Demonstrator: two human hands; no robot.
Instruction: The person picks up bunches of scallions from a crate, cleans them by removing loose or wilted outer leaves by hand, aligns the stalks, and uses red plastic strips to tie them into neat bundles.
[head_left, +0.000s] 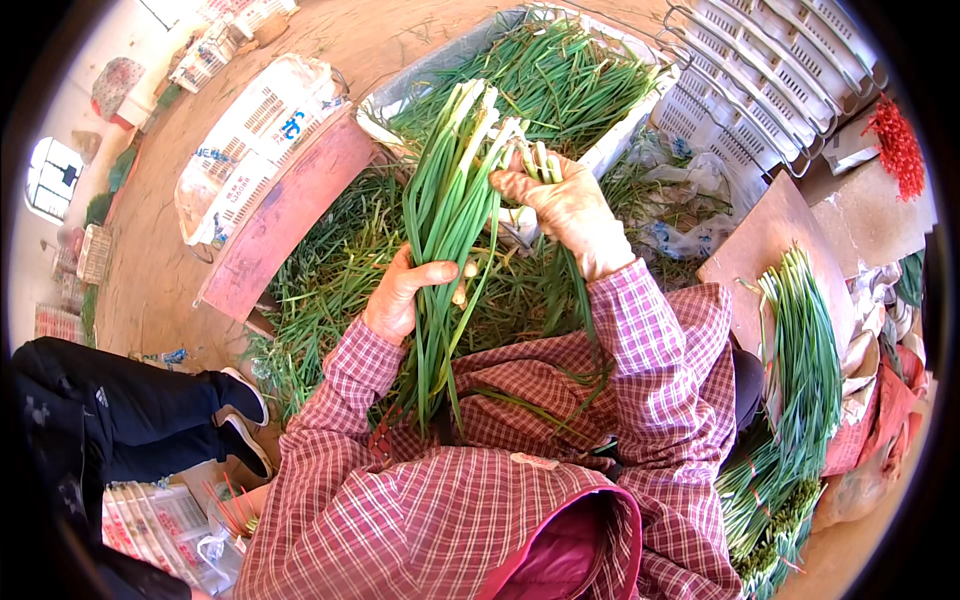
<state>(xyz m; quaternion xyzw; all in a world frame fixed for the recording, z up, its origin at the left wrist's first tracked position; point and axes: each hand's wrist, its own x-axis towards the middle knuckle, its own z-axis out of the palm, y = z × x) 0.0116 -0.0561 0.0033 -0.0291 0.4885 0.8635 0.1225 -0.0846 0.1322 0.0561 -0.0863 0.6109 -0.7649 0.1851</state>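
My left hand (405, 292) is wrapped around a bunch of Chinese chives (450, 217), thumb across the leaves. Their pale stem ends point up and away from me, and the leaves hang towards my lap. My right hand (574, 210), apparently in a thin stained glove, grips a few chive stalks (544, 161) beside the top of that bunch. Its fingertips are partly hidden behind the stems. Leaves hang below the right wrist. Just beyond both hands, a white foam box (634, 131) holds a heap of loose chives (540, 75).
Loose leaves (337, 292) cover the ground before my lap. A pink board (292, 217) with a white crate (262, 142) stands left. Stacked white crates (757, 82) rise far right. Chives (806, 337) lie on a board (739, 277). Another person's legs (150, 420) extend from the left.
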